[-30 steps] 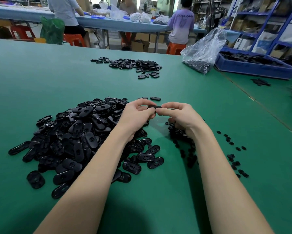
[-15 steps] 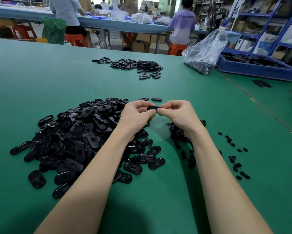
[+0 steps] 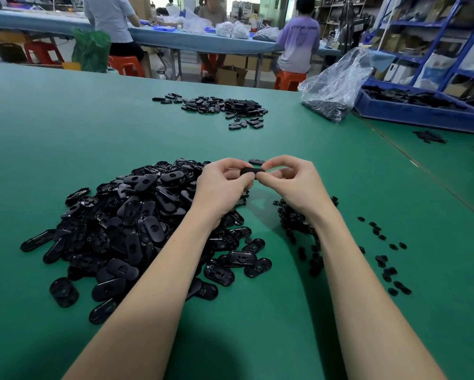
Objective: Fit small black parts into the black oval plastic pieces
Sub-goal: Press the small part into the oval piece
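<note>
While both pinch it, the left hand and right hand share one black oval plastic piece. Its heap of black oval plastic pieces lies at eight o'clock.

A heap of black oval plastic pieces lies lower left of frame; scattered small black parts lower right; a clear plastic bag upper right.

A factory assembly workshop: a long green table carries heaps of identical black oval pieces, a blue bin and a clear plastic bag hold more parts, workers on orange stools sit at another table, and blue shelving is stacked with boxes.
</note>
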{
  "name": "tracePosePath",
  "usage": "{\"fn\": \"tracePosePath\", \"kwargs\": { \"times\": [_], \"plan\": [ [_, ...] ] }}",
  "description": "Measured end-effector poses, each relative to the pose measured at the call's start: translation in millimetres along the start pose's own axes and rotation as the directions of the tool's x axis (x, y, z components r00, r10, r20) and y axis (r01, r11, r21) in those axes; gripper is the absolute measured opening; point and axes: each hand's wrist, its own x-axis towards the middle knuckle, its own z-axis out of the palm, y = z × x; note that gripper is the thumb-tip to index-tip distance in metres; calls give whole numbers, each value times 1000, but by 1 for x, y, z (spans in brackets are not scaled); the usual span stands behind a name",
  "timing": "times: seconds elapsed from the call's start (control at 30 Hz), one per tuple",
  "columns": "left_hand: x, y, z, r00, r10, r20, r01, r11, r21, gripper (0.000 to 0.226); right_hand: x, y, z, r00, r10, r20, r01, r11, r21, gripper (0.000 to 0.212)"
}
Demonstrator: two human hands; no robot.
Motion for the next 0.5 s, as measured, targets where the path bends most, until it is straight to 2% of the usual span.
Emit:
{"fn": "tracePosePath", "kwargs": {
  "times": [0.13, 0.33, 0.5],
  "plan": [
    [0, -5, 3, 999, -41, -26, 42, 999, 33, 21, 2, 5, 1, 995, -95, 25, 98, 956, -276, 16],
    [3, -10, 1, 1000, -16, -24, 19, 994, 112, 20, 29, 11, 7, 989, -47, -141, -34, 852, -522, 12],
    [2, -14, 4, 993, 30, 116, -73, 921, 383, 2, 87, 20, 23, 988, -14, -155, -92, 746, -659, 26]
  ]
}}
